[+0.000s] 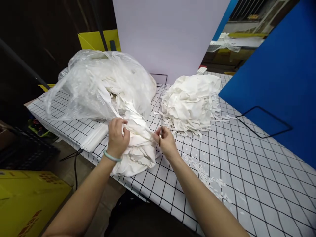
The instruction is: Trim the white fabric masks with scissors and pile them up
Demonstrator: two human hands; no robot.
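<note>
My left hand [118,136], with a pale green bangle at the wrist, has its fingers curled on a white cloth piece at the near edge of a bunched pile of white cloth [138,154]. On the right side of that pile, my right hand [166,143] is closed around small dark-bladed scissors [161,133], mostly hidden by the fingers. Its fingertips also meet the cloth edge. More white pieces with strips spill toward my hands from a clear plastic bag [103,75]. Beyond my right hand lies a heap of white cloth pieces [191,102] with loose strap ends.
Small white scraps [207,177] lie scattered over the checked tabletop [247,158]. A white box-like device [95,136] with a cable sits at the left edge. A pale panel [170,36] and a blue panel [276,89] on wire feet stand behind. Yellow cartons [29,200] are lower left.
</note>
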